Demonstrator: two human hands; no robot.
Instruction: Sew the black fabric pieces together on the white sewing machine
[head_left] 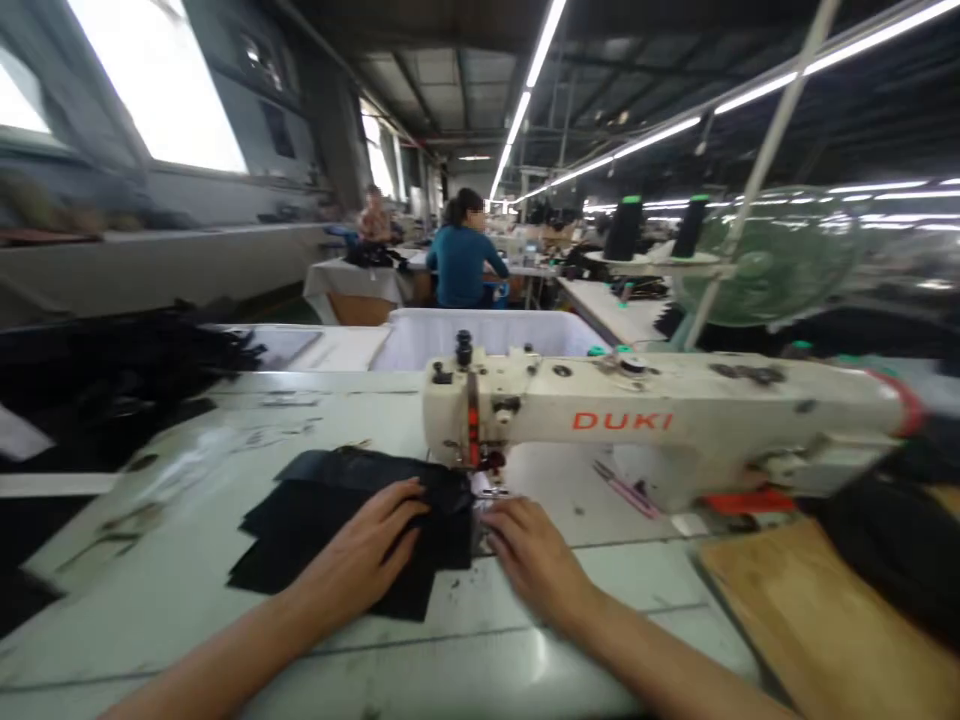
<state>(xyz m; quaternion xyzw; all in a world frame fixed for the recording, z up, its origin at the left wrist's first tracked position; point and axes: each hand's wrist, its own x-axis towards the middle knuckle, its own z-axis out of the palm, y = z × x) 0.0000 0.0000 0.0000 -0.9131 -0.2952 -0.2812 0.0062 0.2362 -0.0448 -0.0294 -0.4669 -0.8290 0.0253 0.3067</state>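
Observation:
A black piece of fabric lies flat on the pale sewing table, its right edge under the needle of a cream sewing machine marked DUKI. My left hand rests palm down on the fabric, fingers spread toward the needle. At the fabric's right edge, just below the presser foot, my right hand has its fingertips touching the cloth. Neither hand grips anything that I can see.
A heap of black fabric lies at the left. A wooden board sits at the right front, a white bin behind the machine. A green fan and thread cones stand at the right. A person in a blue top sits farther back.

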